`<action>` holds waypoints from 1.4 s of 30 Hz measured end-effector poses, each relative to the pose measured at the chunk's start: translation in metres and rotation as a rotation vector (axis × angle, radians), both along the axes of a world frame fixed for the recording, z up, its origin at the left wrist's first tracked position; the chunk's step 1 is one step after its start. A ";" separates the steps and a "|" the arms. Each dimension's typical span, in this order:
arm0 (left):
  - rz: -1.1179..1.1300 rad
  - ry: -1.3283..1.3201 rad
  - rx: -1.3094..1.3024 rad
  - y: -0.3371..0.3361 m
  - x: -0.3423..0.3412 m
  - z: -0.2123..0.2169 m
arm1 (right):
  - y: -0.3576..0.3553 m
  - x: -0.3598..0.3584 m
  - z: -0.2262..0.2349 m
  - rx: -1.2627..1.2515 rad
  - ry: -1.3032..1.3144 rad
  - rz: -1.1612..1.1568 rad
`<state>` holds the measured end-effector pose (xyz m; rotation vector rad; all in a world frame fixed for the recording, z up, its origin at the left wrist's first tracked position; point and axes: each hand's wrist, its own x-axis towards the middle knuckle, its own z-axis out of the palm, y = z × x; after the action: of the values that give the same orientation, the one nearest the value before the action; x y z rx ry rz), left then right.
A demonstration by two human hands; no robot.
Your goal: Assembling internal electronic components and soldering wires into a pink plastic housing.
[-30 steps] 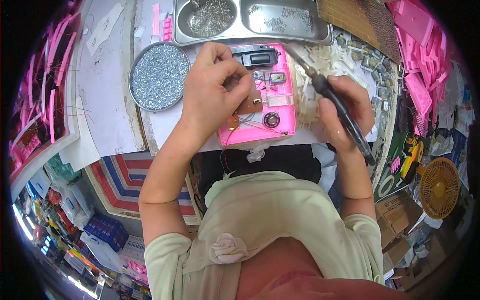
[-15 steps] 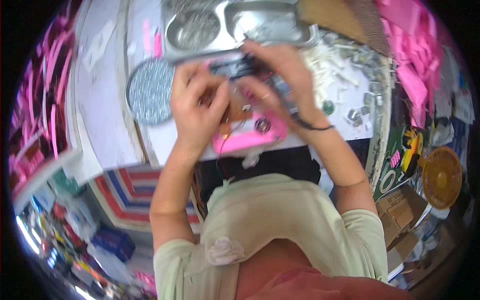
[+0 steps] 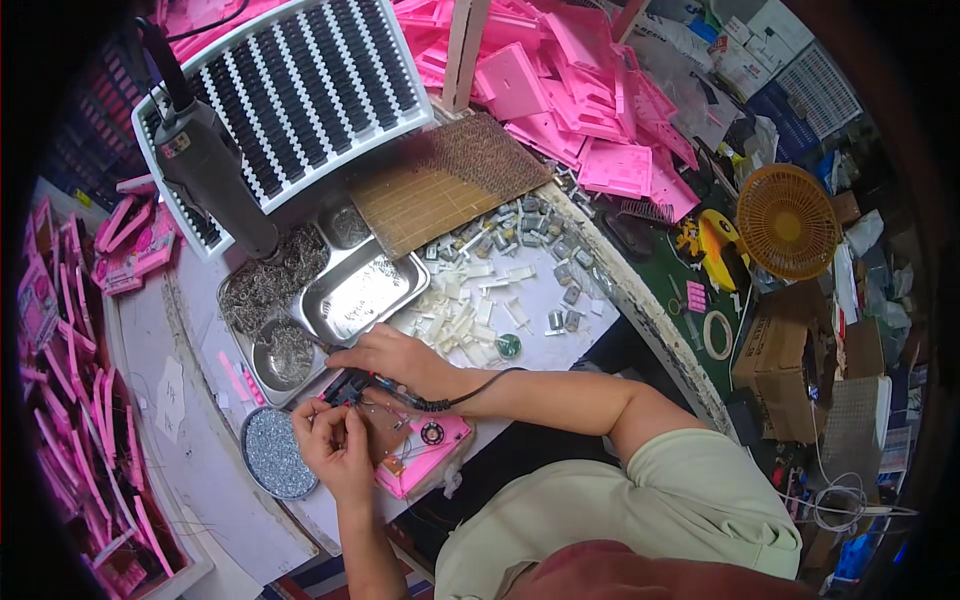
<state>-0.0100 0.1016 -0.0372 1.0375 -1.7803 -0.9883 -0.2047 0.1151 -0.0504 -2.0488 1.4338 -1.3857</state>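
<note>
My left hand [image 3: 330,450] is closed in a pinch at the left edge of a pink plastic casing [image 3: 425,470]; what the fingers hold is too small to make out. The casing lies on the table with a brown panel, thin wires and a round dark part [image 3: 432,433] on it. Over its far side, my right hand [image 3: 395,362] is closed round a slim black corded tool [image 3: 385,385], which looks like a soldering iron. Its cord runs back along my right forearm. A dark part [image 3: 345,388] shows between the hands, partly hidden by fingers.
Left of my hands stands a round dish [image 3: 246,455] of small metal pieces. Beyond is a steel compartment tray [image 3: 418,292] with springs, beneath a grey cylindrical tool [image 3: 215,180]. White plastic parts [image 3: 470,310] and metal blocks lie right; a white rack [image 3: 420,105] and pink casings [image 3: 590,90] stand behind.
The view has swung, bringing the rack and the pile of pink casings into sight. My hands stay close together at the pink casing, and the blur on them has gone.
</note>
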 end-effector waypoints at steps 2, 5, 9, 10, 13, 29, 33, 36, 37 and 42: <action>0.008 -0.026 -0.022 0.001 -0.002 0.002 | 0.003 -0.001 0.008 0.040 -0.031 0.021; -0.013 -0.061 -0.010 -0.001 -0.001 0.001 | -0.005 -0.004 -0.019 0.094 0.004 0.029; -0.065 -0.182 -0.129 -0.010 0.006 0.002 | 0.003 -0.003 -0.012 0.098 -0.062 0.084; -0.056 -0.196 -0.150 -0.011 0.006 0.004 | 0.008 -0.003 0.002 0.082 -0.114 0.078; -0.058 -0.211 -0.139 -0.012 0.004 0.005 | 0.027 -0.021 0.038 0.183 -0.091 -0.083; -0.013 -0.262 -0.079 -0.013 -0.007 0.009 | 0.069 -0.051 0.050 0.150 -0.149 0.032; -0.017 -0.272 -0.099 -0.015 -0.007 0.008 | 0.061 -0.041 0.052 0.128 -0.062 0.079; -0.008 -0.261 -0.090 -0.013 -0.007 0.009 | 0.060 -0.038 0.047 0.099 -0.033 0.104; -0.006 -0.249 -0.088 -0.013 -0.007 0.008 | 0.059 -0.037 0.046 0.087 -0.025 0.110; -0.010 -0.233 -0.059 -0.012 -0.006 0.007 | 0.056 -0.036 0.041 0.045 0.016 0.123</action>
<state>-0.0161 0.0897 -0.0297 1.1448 -1.9927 -0.8431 -0.2407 0.1708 -0.0093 -2.0863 1.3088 -1.2787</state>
